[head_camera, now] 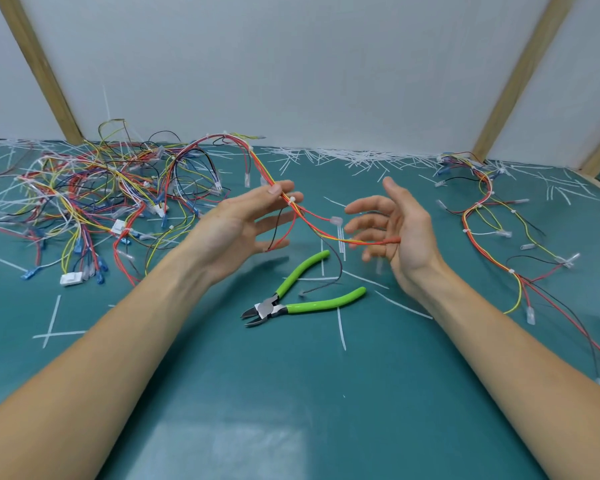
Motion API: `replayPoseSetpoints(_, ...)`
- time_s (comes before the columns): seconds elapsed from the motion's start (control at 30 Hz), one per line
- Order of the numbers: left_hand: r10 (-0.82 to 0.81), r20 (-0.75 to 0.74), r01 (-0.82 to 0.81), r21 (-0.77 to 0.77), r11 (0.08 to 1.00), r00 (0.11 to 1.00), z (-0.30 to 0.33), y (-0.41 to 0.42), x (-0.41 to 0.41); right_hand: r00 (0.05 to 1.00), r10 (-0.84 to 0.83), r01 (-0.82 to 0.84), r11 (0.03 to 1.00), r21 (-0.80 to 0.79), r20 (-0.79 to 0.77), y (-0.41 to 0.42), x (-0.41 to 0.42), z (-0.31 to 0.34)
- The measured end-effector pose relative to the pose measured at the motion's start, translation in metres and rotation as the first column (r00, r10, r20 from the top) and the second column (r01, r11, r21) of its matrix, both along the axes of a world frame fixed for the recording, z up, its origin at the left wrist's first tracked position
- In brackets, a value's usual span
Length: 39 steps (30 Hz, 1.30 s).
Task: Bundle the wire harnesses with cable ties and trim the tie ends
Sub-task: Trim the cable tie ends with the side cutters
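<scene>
Cutters on mat (wire pile behind, left).

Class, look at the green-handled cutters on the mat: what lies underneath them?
The green-handled cutters rest on the teal mat. A dark wire end and white tie offcuts lie between and beside the handles. Whether any offcut sits beneath the cutters is hidden.

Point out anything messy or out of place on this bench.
White trimmed cable-tie offcuts litter the teal mat, thickest along the back wall. A tangled pile of multicoloured wire harnesses sprawls at left. The green-handled flush cutters lie open among the scraps.
</scene>
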<state>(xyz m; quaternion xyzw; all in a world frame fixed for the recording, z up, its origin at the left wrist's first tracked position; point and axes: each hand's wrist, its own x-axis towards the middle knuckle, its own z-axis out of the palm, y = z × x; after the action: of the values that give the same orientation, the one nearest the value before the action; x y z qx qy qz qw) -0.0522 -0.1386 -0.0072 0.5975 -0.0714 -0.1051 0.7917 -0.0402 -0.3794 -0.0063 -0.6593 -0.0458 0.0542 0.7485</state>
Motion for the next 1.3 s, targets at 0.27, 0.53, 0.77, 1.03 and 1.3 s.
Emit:
replayPoseSetpoints(0.27,-0.096,0.108,0.051,0.362,0.931,0.989,0.000,-0.015,-0.013,0.986,0.082,-0.053,0.981,0.189,-0.148,-0.008,0.002,0.004)
replayPoseSetpoints(0.53,-0.323,0.167,0.219,0.450,0.866,0.932,-0.003,-0.024,-0.018,0.889,0.430,-0.387,0.889,0.245,-0.157,-0.005,-0.001,0.001)
replayPoseSetpoints(0.77,-0.454,0.089,0.332,0.561,0.758,0.886,0.001,-0.028,-0.024,0.943,0.332,-0.327,0.940,0.091,-0.036,0.010,-0.006,-0.004)
replayPoseSetpoints(1.03,0.283,0.162,-0.325,0.385,0.864,0.945,-0.003,-0.017,-0.004,0.977,0.212,-0.213,0.971,0.108,0.021,0.008,-0.001,0.002)
replayPoseSetpoints(1.3,0.416,-0.268,-0.452,-0.087,0.888,0.869,-0.002,0.008,0.008,0.997,0.067,-0.073,0.986,0.151,0.047,-0.004,0.005,0.008)
